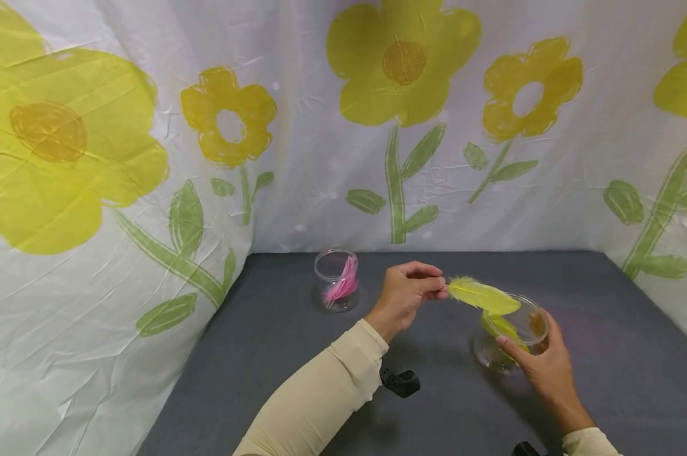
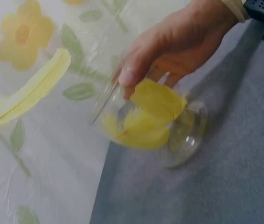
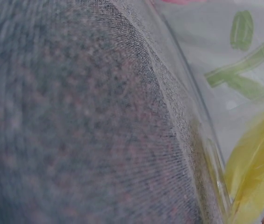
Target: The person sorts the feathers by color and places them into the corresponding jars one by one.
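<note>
Between its thumb and fingers, my left hand [image 1: 407, 294] pinches a yellow feather [image 1: 485, 296] by the quill end. The feather points right, its tip over the rim of a clear jar [image 1: 486, 358]. My right hand [image 1: 549, 367] grips that jar from its right side, thumb in front and fingers mostly hidden behind. Inside the jar lie more yellow feathers [image 1: 503, 329], also visible through its wall in the left wrist view. There the jar [image 2: 188, 144] looks tilted and the pinched feather [image 2: 34, 93] stands apart from it.
A second clear jar [image 1: 334, 305] with pink feathers [image 1: 345, 282] stands at the back left of the dark grey tabletop [image 1: 263, 380]. Behind and beside the table hangs a white cloth [image 1: 303, 158] printed with yellow flowers.
</note>
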Available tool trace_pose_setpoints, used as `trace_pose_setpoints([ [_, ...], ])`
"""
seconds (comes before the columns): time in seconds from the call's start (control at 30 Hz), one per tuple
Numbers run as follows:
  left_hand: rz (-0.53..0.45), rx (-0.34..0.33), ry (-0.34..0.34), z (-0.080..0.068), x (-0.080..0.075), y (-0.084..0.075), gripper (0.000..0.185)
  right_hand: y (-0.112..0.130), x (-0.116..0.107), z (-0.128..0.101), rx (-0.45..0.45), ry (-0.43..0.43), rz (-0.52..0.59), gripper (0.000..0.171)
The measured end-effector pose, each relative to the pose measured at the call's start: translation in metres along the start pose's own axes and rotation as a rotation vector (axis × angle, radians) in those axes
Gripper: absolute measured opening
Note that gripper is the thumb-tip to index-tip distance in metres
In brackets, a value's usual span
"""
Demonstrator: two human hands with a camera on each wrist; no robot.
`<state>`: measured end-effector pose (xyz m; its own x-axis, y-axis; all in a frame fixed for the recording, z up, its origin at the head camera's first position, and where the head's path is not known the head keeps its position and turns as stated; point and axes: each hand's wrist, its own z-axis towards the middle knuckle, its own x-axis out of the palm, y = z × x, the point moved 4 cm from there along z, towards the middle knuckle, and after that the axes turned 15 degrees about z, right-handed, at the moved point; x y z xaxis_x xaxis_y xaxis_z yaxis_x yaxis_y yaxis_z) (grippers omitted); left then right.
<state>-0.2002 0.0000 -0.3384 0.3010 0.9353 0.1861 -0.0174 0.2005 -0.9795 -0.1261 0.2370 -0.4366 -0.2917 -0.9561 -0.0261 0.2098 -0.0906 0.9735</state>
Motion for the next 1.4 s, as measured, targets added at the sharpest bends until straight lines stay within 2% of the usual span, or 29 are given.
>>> trace_pose_setpoints([
  [0.2, 0.024, 0.011, -0.034, 0.008, 0.023, 0.001, 0.013, 0.000, -0.001, 0.002, -0.005, -0.002, -0.007, 0.092],
  [0.4, 0.084, -0.020, -0.052, 0.011, 0.043, 0.014, 0.016, -0.001, -0.001, 0.001, 0.019, -0.001, -0.046, 0.094],
  [0.6, 0.168, -0.021, -0.072, 0.014, 0.057, 0.026, 0.016, 0.000, -0.002, 0.003, 0.021, -0.005, -0.048, 0.096],
  [0.87, 0.181, -0.053, -0.063, 0.015, 0.076, 0.042, 0.013, -0.001, -0.002, 0.002, 0.014, 0.011, -0.041, 0.094],
  [1.1, 0.192, -0.101, -0.067, 0.015, 0.085, 0.058, 0.016, -0.004, -0.003, 0.001, 0.003, -0.009, -0.084, 0.093],
  [1.4, 0.196, -0.104, -0.081, 0.016, 0.089, 0.059, 0.019, -0.004, -0.003, 0.002, -0.003, -0.005, -0.048, 0.093],
])
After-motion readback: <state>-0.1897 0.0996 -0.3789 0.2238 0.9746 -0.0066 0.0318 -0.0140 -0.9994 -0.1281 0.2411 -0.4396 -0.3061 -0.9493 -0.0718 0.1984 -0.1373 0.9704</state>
